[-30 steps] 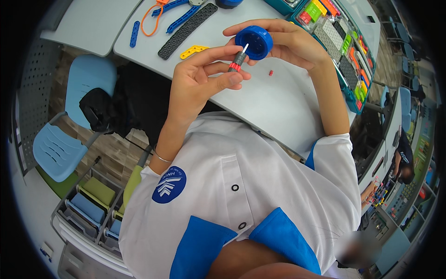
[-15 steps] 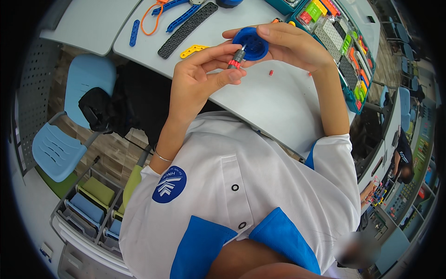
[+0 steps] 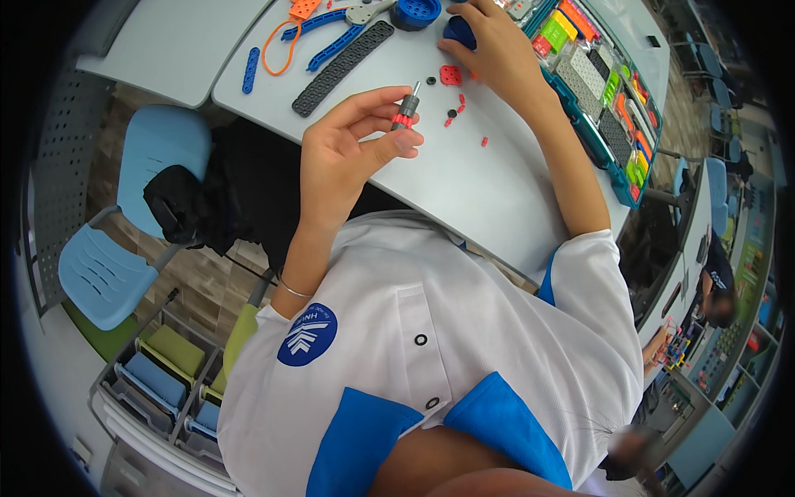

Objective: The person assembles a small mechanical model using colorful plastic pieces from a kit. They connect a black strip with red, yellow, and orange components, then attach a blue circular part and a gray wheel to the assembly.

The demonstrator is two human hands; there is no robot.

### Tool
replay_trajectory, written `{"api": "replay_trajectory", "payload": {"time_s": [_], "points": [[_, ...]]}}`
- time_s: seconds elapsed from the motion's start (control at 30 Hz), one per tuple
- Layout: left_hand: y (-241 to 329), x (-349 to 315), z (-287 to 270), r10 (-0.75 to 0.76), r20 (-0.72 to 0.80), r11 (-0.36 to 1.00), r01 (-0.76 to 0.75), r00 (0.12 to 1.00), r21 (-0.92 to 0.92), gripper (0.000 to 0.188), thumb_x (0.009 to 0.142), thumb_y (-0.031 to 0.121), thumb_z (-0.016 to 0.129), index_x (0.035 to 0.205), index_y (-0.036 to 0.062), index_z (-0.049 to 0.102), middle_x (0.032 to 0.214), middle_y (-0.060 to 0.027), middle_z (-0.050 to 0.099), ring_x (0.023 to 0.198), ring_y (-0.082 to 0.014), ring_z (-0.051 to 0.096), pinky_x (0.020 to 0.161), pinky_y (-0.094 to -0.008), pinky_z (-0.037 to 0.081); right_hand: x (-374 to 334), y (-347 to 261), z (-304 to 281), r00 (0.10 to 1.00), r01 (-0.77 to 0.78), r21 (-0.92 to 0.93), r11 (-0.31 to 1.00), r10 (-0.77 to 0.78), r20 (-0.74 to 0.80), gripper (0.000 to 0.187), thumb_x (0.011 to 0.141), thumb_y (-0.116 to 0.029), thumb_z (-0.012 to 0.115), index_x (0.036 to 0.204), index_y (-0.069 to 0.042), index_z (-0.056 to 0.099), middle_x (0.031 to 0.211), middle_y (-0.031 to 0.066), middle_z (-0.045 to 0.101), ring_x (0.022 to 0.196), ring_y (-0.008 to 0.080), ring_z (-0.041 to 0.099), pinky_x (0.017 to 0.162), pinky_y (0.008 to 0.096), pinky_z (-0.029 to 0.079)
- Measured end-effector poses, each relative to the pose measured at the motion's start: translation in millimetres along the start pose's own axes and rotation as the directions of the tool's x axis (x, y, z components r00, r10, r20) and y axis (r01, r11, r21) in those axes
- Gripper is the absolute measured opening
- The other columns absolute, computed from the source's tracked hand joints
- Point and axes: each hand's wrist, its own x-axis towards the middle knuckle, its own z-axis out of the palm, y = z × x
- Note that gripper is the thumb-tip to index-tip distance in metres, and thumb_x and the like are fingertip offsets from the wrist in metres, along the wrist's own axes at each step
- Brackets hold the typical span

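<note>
On a white, smooth-topped desk (image 3: 464, 186), the left hand (image 3: 352, 141) pinches a grey-and-red, metal-tipped screwdriver (image 3: 404, 113); beyond, the right hand (image 3: 501, 62) grasps a round blue plastic part (image 3: 461, 31), apparently a placing step, calling for steady fingers.

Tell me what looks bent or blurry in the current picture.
In the head view, the perforated panel bows along the left side and the corners go black; also in the head view, a person's head at lower right is smudged, while the red-and-grey tool in the left hand looks fairly crisp.
</note>
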Motion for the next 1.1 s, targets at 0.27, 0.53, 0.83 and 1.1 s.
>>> {"api": "replay_trajectory", "payload": {"time_s": [0.27, 0.53, 0.83, 1.1], "points": [[0.2, -2.6, -4.9, 0.013, -0.003, 1.000, -0.013, 1.000, -0.010, 0.045, 0.085, -0.001, 0.077, 0.126, -0.0103, 0.061, 0.107, -0.0185, 0.069, 0.095, -0.0198, 0.071, 0.078, -0.0307, 0.062, 22.6, -21.5, -9.2, 0.992, 0.106, 0.083, 0.991, -0.099, -0.079, 0.052, 0.081, -0.022, 0.078, 0.124, 0.002, 0.061, 0.111, 0.0199, 0.059, 0.108, 0.0372, 0.058, 0.092, 0.0425, 0.048], [4.6, -6.1, -8.0, 0.037, -0.042, 0.998, -0.035, 0.998, 0.044, 0.044, 0.085, -0.001, 0.075, 0.126, -0.0104, 0.061, 0.108, -0.0182, 0.069, 0.095, -0.0200, 0.071, 0.078, -0.0302, 0.062, 36.2, -9.3, -29.2, 0.996, 0.090, 0.072, 0.993, -0.090, 0.000, 0.046, 0.083, -0.015, 0.076, 0.123, 0.002, 0.062, 0.119, 0.0212, 0.059, 0.116, 0.0360, 0.054, 0.100, 0.0410, 0.045], [-1.4, -1.6, -2.6, 0.010, 0.004, 1.000, -0.010, 1.000, 0.014, 0.044, 0.085, -0.001, 0.075, 0.126, -0.0107, 0.061, 0.107, -0.0180, 0.069, 0.097, -0.0199, 0.070, 0.078, -0.0304, 0.062, 6.6, 4.9, -41.1, 0.977, -0.084, 0.146, 0.986, 0.053, 0.207, 0.049, 0.082, -0.010, 0.076, 0.127, 0.001, 0.061, 0.124, 0.0196, 0.058, 0.122, 0.0370, 0.051, 0.105, 0.0397, 0.044], [-0.5, 1.5, -1.5, 0.032, 0.002, 0.999, -0.032, 0.999, 0.024, 0.044, 0.086, -0.001, 0.075, 0.127, -0.0106, 0.060, 0.107, -0.0182, 0.068, 0.097, -0.0201, 0.070, 0.077, -0.0310, 0.062, 34.8, -7.9, -10.6, 0.983, 0.176, 0.022, 0.984, -0.177, 0.041, 0.050, 0.084, -0.021, 0.075, 0.124, 0.005, 0.061, 0.117, 0.0204, 0.061, 0.116, 0.0368, 0.053, 0.104, 0.0405, 0.043]]}}
